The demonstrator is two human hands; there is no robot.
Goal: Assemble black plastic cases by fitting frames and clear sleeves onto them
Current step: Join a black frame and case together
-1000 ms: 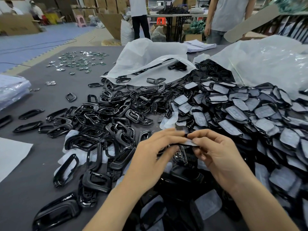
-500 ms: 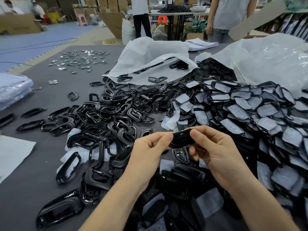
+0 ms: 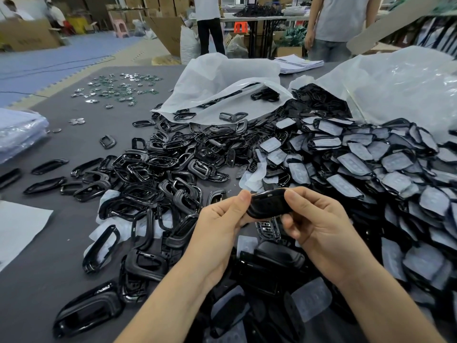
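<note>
Pinching the black case (image 3: 267,203) at centre, left hand (image 3: 220,229) and right hand (image 3: 314,224) each grip 1 end. Since 1 second ago it has rolled broad-face up, suggesting inspection; loose frames (image 3: 153,174) wait at 10 o'clock.

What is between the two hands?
One black case, pinched at its ends by the left hand and the right hand, as the head view shows.

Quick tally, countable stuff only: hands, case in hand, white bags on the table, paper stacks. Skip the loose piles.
hands: 2 (left hand, right hand)
black case, held by both: 1
white bags: 2
paper stack: 1
Total: 6
</note>
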